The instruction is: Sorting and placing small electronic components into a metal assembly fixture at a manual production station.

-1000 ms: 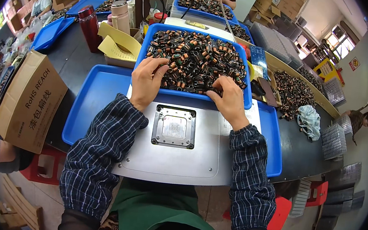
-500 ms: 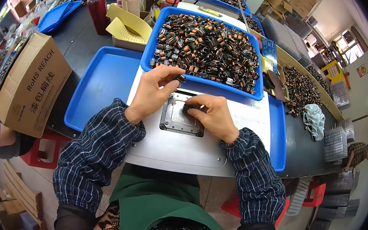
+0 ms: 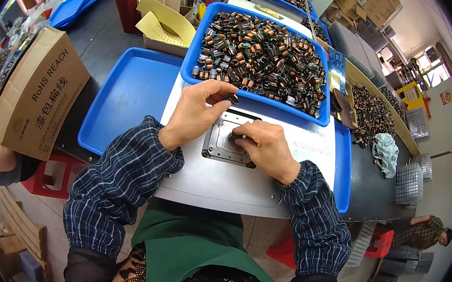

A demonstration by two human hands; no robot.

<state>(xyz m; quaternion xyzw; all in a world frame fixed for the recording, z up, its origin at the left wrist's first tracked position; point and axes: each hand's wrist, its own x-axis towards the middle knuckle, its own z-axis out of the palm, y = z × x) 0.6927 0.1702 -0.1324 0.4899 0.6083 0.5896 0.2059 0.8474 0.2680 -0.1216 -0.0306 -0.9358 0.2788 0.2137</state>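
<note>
My left hand [image 3: 197,111] pinches a small black coil component [image 3: 232,98] between thumb and forefinger, at the near edge of a heaped blue tray [image 3: 191,55]. My right hand [image 3: 272,150] has its fingertips closed on a small dark component [image 3: 235,138], partly hidden by the fingers. That component is over or touching a square metal fixture plate [image 3: 219,150], set into a silver machine top [image 3: 205,185]; I cannot tell which. Copper-and-black coil components [image 3: 262,57] fill the heaped tray just beyond both hands.
Left of the machine top lies a shallow blue tray [image 3: 125,103], with a carton [image 3: 38,94] beyond it. A yellow paper pad [image 3: 163,27] and a red flask [image 3: 126,4] stand far left. More loose components [image 3: 372,115] and a crumpled plastic bag [image 3: 384,153] lie to the right.
The whole scene has shifted slightly with my head. Both hands keep their pinches, the left near the tray edge and the right at the plate. A person at far right has changed position.
</note>
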